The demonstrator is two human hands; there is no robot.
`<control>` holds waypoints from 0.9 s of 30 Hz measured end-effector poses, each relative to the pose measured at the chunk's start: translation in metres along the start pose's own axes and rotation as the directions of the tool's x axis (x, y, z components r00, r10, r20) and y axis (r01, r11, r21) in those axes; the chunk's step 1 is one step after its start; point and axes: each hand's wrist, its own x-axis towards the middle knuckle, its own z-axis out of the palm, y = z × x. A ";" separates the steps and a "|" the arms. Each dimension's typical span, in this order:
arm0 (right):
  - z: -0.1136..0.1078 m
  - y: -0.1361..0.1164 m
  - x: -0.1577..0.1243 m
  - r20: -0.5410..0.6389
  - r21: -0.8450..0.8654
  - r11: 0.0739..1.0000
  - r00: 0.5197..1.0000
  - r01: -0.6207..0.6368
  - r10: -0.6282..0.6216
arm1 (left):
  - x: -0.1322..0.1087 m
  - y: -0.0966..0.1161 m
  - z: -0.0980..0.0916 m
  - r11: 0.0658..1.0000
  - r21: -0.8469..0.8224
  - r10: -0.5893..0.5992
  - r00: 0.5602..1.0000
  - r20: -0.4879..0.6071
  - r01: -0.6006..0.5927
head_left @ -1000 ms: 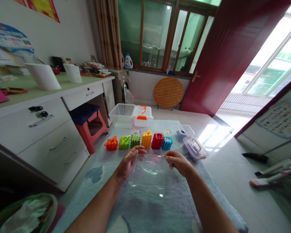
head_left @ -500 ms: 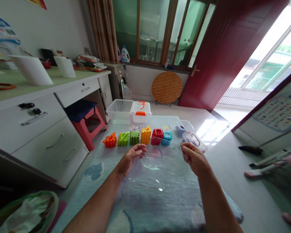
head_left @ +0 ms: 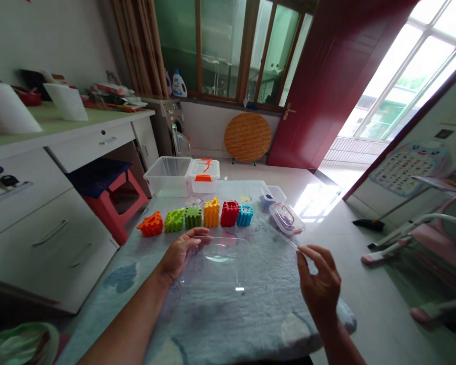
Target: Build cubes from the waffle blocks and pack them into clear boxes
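A clear plastic box is above the cloth-covered table. My left hand grips its left far corner, with thumb and fingers at the rim. My right hand, off to the right, pinches the edge of a thin clear plastic lid, seen nearly edge-on. Beyond the box stands a row of studded toy pieces: orange, light green, dark green, yellow, red and blue.
At the far left of the table are a large clear bin and a lidded box with orange latches. A small tub and a lidded container sit at the right edge. A red stool stands beside the cabinet.
My right hand has moved right and nearer to me, carrying the lid away from the row of toys. My left hand stays at the box. The view has swung right.
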 end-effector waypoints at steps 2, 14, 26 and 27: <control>0.003 -0.004 -0.013 0.054 -0.059 0.987 0.988 0.151 -0.147 | 0.001 0.000 -0.001 1.000 -0.010 -0.003 1.000 -0.023 0.002; 0.025 -0.007 -0.055 0.463 -0.106 0.970 0.874 0.221 -0.149 | 0.006 -0.005 -0.004 0.996 -0.086 0.023 0.996 -0.083 -0.030; 0.020 -0.004 -0.061 0.592 -0.177 0.958 0.802 0.227 -0.081 | 0.008 -0.007 -0.006 0.994 -0.092 0.051 0.994 -0.096 -0.060; 0.019 -0.006 -0.060 0.624 -0.180 0.958 0.779 0.222 -0.063 | 0.007 -0.006 -0.004 0.994 -0.094 0.046 0.994 -0.098 -0.055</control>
